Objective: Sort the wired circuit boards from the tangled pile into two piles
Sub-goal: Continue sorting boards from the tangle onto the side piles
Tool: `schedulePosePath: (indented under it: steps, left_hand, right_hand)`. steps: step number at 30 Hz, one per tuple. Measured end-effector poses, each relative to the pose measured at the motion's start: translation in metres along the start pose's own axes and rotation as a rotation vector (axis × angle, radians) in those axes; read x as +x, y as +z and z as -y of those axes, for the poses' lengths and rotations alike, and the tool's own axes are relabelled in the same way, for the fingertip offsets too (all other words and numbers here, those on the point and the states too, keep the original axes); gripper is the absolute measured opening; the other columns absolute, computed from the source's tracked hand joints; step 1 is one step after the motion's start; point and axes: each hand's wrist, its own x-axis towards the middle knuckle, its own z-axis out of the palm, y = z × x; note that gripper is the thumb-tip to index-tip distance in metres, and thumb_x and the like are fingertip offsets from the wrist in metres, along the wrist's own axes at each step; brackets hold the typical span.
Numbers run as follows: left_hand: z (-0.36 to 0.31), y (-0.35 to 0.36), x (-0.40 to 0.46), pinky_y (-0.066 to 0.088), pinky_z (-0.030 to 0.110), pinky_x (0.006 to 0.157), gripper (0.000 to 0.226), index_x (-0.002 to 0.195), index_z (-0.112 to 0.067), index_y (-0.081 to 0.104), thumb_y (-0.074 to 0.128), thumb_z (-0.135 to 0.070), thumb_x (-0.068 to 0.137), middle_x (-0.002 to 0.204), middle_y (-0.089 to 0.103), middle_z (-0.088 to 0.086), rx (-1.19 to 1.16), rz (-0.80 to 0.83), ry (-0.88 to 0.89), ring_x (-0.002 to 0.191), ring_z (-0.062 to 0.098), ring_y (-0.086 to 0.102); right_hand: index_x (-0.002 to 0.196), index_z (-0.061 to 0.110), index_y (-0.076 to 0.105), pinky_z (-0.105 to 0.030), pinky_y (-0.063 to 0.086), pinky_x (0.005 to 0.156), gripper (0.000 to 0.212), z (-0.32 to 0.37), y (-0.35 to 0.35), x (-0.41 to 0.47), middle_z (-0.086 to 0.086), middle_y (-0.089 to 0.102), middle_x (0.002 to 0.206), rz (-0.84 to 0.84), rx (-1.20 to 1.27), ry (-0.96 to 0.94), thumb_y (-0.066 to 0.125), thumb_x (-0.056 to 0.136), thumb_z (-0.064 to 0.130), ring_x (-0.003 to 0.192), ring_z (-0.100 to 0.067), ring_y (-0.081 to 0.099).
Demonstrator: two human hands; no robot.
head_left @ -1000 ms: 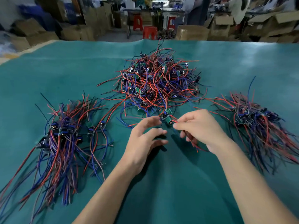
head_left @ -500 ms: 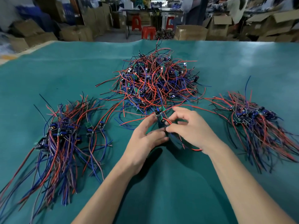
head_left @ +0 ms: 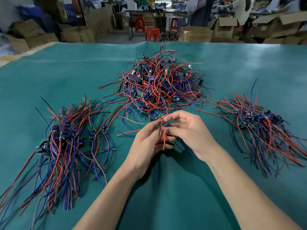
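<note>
**Light boards, long leads: hold the board, not the wire**

Your left hand (head_left: 149, 143) and right hand (head_left: 187, 135) meet just in front of you, fingers curled, pinching 1 wired circuit board (head_left: 163, 126) between them. Only a dark corner of it and its red lead (head_left: 163, 140) show; the lead droops between your fingers.

Handling, as a judgement: board is light and rigid, leads soft and springy, solder joints the weak spot. Take the board by its edges. Pulling on a wire risks dragging neighbours or stressing a joint.

Tangled pile (head_left: 159, 85) sits just beyond your fingertips, its nearest loops almost touching them. Expect snagging there; leads cross in every direction.

Sorted pile to the left of your left hand (head_left: 66, 136), wires combed toward you. Second sorted pile to the right of your right hand (head_left: 259, 122), likewise. Both well apart from your hands, green mat (head_left: 166, 188) between.

Beyond the table: cardboard boxes (head_left: 196, 34), red stools (head_left: 152, 34). Not in your way.
</note>
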Motion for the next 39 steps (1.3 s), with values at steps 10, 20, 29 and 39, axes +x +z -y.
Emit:
schedulePosePath:
  steps: [10, 20, 29, 39]
  left_hand:
    - [0.001, 0.0, -0.003, 0.052, 0.021, 0.061, 0.009, 0.088, -0.006, 0.057, 0.059, -0.005, 0.096, 0.079, 0.063, 0.008, 0.113, -0.035, 0.035, 0.068, 0.017, 0.066]
    - [-0.004, 0.001, -0.006, 0.056, 0.022, 0.068, 0.016, 0.105, -0.004, 0.06, 0.063, 0.0, 0.089, 0.085, 0.061, 0.008, -0.045, 0.033, 0.057, 0.085, 0.025, 0.071]
    - [-0.004, -0.004, -0.001, 0.052, 0.024, 0.073, 0.023, 0.108, -0.012, 0.067, 0.069, -0.012, 0.084, 0.103, 0.073, 0.008, -0.088, -0.075, 0.094, 0.088, 0.017, 0.067]
    - [-0.003, -0.007, -0.005, 0.053, 0.028, 0.086, 0.046, 0.109, -0.02, 0.07, 0.071, 0.01, 0.074, 0.113, 0.069, 0.002, 0.208, 0.1, 0.158, 0.1, 0.019, 0.066]
  right_hand:
    - [0.108, 0.009, 0.076, -0.034, 0.047, 0.108, 0.044, -0.003, 0.001, 0.007, -0.012, 0.075, 0.115, 0.088, 0.247, 0.116, 0.066, 0.065, 0.003, 0.12, -0.017, 0.065]
    - [0.148, 0.026, 0.05, -0.042, 0.048, 0.109, 0.058, -0.01, -0.023, 0.023, 0.005, 0.063, 0.133, -0.295, -0.005, 0.069, 0.068, 0.093, 0.027, 0.114, -0.011, 0.066]
    - [0.094, 0.035, 0.078, -0.026, 0.048, 0.055, 0.023, 0.009, -0.01, -0.002, 0.001, 0.078, 0.092, 0.21, -0.087, 0.026, 0.079, 0.071, 0.032, 0.073, -0.014, 0.069]
    - [0.083, 0.014, 0.082, -0.019, 0.045, 0.05, 0.006, 0.021, -0.025, -0.001, -0.004, 0.075, 0.081, -0.095, 0.258, -0.063, 0.077, 0.081, 0.017, 0.065, -0.011, 0.065]
